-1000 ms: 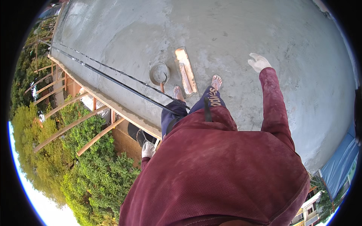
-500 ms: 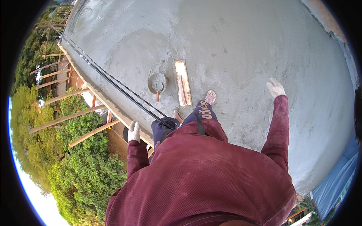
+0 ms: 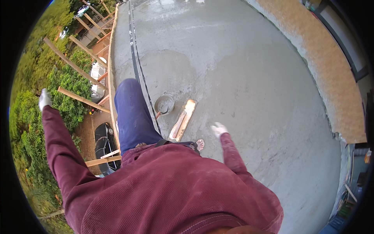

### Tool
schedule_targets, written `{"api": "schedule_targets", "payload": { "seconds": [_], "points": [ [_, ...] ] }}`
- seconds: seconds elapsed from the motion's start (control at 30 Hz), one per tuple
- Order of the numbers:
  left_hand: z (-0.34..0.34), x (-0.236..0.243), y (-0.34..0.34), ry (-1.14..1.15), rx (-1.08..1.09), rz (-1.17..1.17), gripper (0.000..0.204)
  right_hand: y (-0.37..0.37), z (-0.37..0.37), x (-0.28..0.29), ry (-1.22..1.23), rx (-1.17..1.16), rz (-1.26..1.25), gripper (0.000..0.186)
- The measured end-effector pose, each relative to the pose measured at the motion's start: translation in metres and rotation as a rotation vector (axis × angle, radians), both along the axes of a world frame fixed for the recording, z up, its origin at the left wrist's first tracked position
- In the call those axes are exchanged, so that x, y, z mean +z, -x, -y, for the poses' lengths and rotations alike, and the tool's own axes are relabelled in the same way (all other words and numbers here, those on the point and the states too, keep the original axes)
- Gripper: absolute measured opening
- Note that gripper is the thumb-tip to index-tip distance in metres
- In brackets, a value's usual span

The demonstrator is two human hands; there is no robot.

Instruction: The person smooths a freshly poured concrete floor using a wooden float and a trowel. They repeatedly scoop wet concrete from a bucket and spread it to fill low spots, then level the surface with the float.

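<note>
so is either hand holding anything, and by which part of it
Nothing appears to be held: the left hand is out to the side and the right hand is over the grey concrete, with no object visible in either.

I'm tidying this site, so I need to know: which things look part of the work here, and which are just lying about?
Likely part of the work:
- bucket
- orange-handled tool in it
- wooden board
- grey concrete surface

Probably just lying or standing around:
- long dark lines
- wooden poles

Maroon waffle-textured shirt (image 3: 175, 191), blue trousers (image 3: 132, 113), white gloves (image 3: 220, 130), grey concrete (image 3: 265, 105), tan board (image 3: 185, 117), green foliage (image 3: 66, 108)
</note>
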State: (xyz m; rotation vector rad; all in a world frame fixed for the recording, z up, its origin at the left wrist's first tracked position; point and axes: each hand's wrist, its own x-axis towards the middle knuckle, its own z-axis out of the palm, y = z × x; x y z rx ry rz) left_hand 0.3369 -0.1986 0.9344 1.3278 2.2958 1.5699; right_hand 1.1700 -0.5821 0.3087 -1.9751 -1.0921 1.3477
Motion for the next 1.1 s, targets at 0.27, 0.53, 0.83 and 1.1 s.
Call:
{"api": "schedule_targets", "payload": {
  "seconds": [0.27,0.53,0.83,1.1],
  "points": [
    [0.117,0.152,0.060,-0.571,-0.039,0.107,0.054,0.137,-0.113,0.180,-0.355,-0.079,-0.036,0.052],
    [0.061,-0.208,-0.150,-0.302,-0.371,0.356,0.028,-0.041,0.161,-0.010,0.202,-0.025,0.358,0.044],
    [0.149,-0.407,-0.472,0.897,-1.393,0.241,0.057,0.069,0.112,0.137,0.336,0.237,0.217,0.053],
    [0.224,-0.477,-0.480,1.371,-1.745,-0.211,0.058,0.061,0.029,0.193,0.612,0.622,0.247,0.077]
  ]
}}
